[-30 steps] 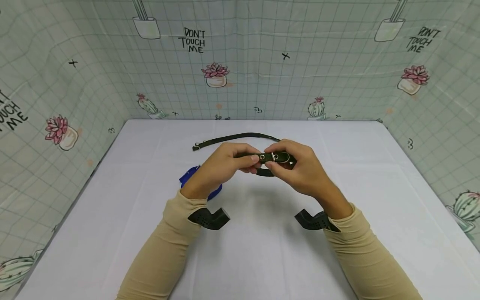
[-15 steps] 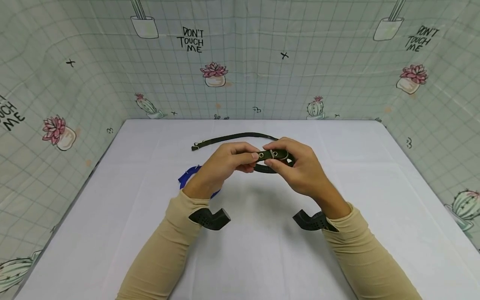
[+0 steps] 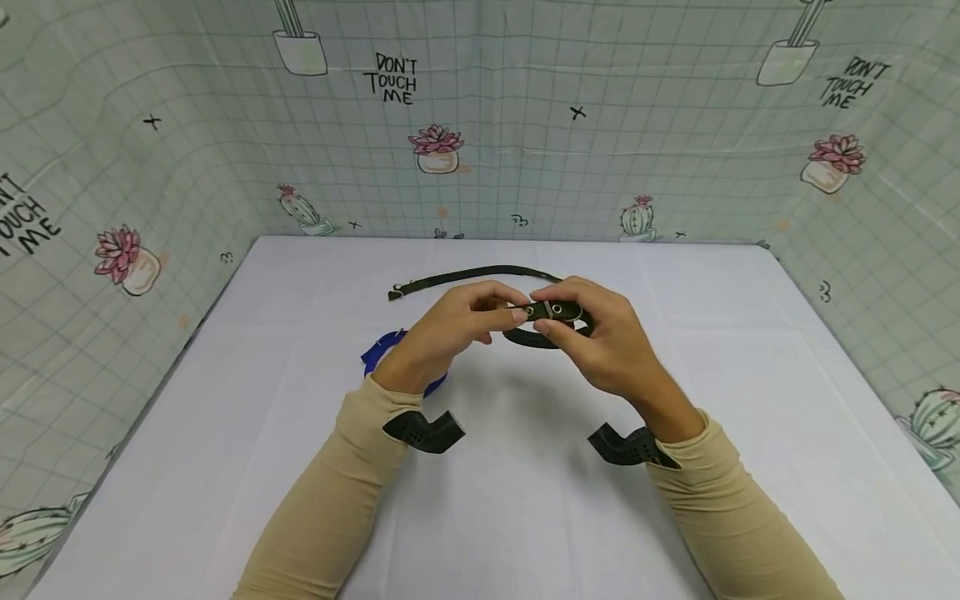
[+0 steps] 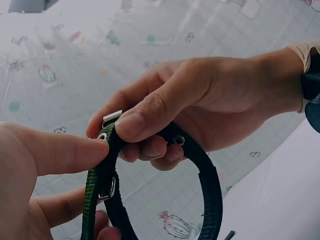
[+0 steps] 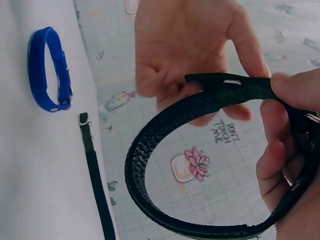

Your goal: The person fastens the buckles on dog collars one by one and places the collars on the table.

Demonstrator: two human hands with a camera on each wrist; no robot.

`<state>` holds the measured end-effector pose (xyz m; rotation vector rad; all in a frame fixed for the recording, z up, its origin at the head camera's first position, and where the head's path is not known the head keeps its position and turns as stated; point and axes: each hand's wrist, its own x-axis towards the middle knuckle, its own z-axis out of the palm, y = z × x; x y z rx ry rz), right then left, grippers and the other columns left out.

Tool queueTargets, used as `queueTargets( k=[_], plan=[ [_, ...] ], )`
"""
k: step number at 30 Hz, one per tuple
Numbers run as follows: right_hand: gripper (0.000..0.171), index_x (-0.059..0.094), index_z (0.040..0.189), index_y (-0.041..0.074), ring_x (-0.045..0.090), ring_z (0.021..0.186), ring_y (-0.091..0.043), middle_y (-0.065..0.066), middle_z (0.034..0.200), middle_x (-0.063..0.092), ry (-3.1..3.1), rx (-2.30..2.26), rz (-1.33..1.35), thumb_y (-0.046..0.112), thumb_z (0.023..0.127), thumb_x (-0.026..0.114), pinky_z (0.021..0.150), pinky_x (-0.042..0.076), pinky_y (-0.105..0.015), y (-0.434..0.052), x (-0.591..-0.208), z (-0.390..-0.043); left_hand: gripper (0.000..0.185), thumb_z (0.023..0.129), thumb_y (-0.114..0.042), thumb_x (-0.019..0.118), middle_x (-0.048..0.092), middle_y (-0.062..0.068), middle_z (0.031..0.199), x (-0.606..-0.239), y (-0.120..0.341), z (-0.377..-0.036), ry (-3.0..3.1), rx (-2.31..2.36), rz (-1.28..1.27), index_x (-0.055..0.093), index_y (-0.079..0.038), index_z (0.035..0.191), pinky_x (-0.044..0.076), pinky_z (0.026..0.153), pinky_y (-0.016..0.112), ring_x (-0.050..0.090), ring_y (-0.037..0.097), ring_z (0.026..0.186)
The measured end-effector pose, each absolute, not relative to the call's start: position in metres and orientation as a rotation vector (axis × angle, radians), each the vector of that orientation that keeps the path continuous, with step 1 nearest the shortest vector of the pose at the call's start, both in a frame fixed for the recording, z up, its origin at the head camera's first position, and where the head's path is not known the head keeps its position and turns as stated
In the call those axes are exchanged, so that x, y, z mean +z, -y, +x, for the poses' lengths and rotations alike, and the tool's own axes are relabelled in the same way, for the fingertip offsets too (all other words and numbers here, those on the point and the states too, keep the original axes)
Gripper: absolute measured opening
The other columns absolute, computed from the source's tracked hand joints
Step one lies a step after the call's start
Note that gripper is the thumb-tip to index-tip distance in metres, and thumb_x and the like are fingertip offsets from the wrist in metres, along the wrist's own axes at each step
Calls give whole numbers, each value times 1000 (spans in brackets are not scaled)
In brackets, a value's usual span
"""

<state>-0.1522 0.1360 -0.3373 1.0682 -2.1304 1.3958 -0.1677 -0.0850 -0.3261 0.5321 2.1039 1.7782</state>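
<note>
Since a second ago, the left hand (image 3: 450,333) has slid toward the strap tip. We see both hands pinching the green collar (image 3: 551,321), right hand (image 3: 600,342) apparently at its buckle, above the table (image 3: 225,433); blue collar (image 3: 393,354) left of it.

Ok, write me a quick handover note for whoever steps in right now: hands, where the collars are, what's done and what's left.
Left hand: pinches the free end of the dark green collar, held above the table.
Right hand: grips the same collar at its buckle.
Collar: bent into a loop, strap end lying at the buckle; whether it is fastened cannot be told.
Blue collar: lies closed in a loop on the table, under the left hand.
Black strap: lies open on the table behind the hands.
Probably left: finish fastening the green collar, then the black strap.
</note>
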Motion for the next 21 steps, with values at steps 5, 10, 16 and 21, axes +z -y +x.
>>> queueTargets(
  k=[5, 10, 16, 21],
  plan=[
    [32, 71, 115, 5, 59, 80, -16, 0, 101, 70, 2169, 1421, 1049, -8, 86, 75, 68, 46, -24, -139, -336, -153, 21, 98, -25, 66, 65, 7, 107, -329, 86, -170, -2035, 1814, 607, 69, -9, 110, 41, 97, 45, 57, 24, 104],
    [32, 72, 115, 2, 61, 88, -16, -1, 106, 72, 2203, 1442, 1093, -8, 85, 75, 79, 48, -26, -140, -335, -154, 16, 98, -20, 64, 65, 13, 98, -326, 83, -167, -1951, 1838, 684, 62, -6, 102, 41, 102, 46, 61, 29, 100],
    [31, 73, 115, 5, 61, 91, -16, -1, 106, 71, 2217, 1425, 1111, -5, 86, 76, 82, 48, -28, -141, -334, -155, 14, 98, -17, 63, 63, 14, 95, -326, 79, -163, -1927, 1896, 700, 58, -4, 96, 46, 99, 44, 62, 32, 95],
    [30, 72, 115, 6, 62, 91, -15, 2, 105, 71, 2281, 1429, 1015, 0, 87, 77, 85, 50, -29, -143, -334, -152, 14, 98, -18, 64, 65, 13, 89, -326, 79, -162, -1969, 1912, 719, 60, -4, 98, 47, 97, 42, 63, 30, 95]
  ],
)
